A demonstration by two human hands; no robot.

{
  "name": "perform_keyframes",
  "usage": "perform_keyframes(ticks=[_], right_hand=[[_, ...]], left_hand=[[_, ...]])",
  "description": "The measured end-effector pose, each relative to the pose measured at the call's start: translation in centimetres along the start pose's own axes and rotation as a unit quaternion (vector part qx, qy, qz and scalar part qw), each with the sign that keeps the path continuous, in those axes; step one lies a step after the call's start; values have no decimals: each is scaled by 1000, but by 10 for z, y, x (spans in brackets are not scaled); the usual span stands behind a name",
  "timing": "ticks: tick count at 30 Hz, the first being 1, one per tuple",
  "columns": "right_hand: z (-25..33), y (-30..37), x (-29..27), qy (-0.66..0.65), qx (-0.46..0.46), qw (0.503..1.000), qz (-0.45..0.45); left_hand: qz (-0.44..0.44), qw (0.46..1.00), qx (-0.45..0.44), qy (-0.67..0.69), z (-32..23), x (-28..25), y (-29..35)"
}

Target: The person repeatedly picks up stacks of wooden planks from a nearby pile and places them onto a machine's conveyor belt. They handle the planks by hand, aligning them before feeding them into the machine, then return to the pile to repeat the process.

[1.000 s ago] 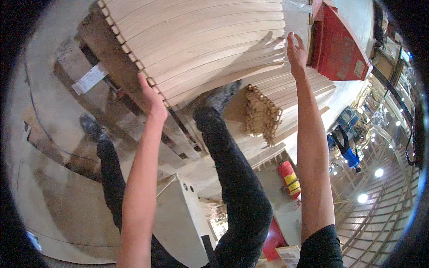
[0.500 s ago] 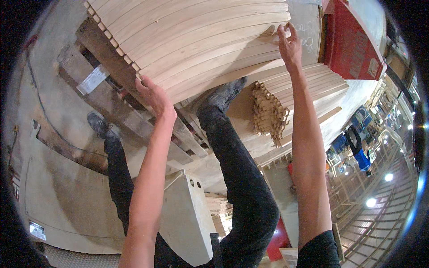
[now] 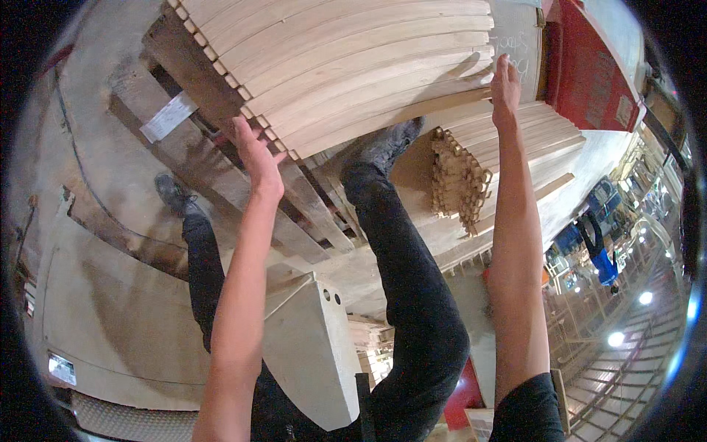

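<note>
Long pale wooden slats [image 3: 346, 66] lie side by side in a large stack, their ends lined up in rows at both sides. By the left ends of the nearer slats is my left hand [image 3: 259, 158], fingers spread, holding nothing. My right hand [image 3: 505, 90] is stretched out just off the right ends, its fingers straight and nothing in it. Whether either hand touches the wood, I cannot tell. Below the right hand lies a second, lower stack of slats [image 3: 526, 140], with its jagged ends facing left.
A wooden pallet [image 3: 221, 188] with a white paper label [image 3: 169, 116] is under the large stack. A red panel [image 3: 589, 70] stands at the far right. My shoes [image 3: 387, 144] are close to the pallet. A pale box-like part [image 3: 313, 346] sits between my legs. A person in blue [image 3: 605, 267] is far off.
Both hands have come away from the slat ends they were at, and their fingers have straightened. The whole view has shifted slightly, with the stack now further right and lower.
</note>
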State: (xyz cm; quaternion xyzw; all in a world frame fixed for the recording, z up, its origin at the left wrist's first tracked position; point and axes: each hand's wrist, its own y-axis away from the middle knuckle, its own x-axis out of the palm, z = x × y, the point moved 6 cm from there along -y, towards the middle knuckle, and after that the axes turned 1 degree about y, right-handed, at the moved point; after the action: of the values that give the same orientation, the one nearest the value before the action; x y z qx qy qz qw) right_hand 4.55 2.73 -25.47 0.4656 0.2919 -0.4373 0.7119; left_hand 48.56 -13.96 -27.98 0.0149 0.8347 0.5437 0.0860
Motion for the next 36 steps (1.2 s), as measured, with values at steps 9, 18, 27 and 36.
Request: perform_keyframes(ticks=[9, 18, 27, 36], right_hand=[[16, 29, 16, -24, -50, 998, 10], [8, 24, 12, -17, -25, 999, 13], [27, 14, 8, -16, -8, 999, 38], [30, 9, 18, 66, -71, 993, 62]], left_hand=[[40, 999, 24, -21, 8, -9, 1], [48, 999, -25, -2, 4, -7, 7], [39, 999, 12, -27, 0, -1, 6], [36, 999, -14, -8, -3, 6, 7]])
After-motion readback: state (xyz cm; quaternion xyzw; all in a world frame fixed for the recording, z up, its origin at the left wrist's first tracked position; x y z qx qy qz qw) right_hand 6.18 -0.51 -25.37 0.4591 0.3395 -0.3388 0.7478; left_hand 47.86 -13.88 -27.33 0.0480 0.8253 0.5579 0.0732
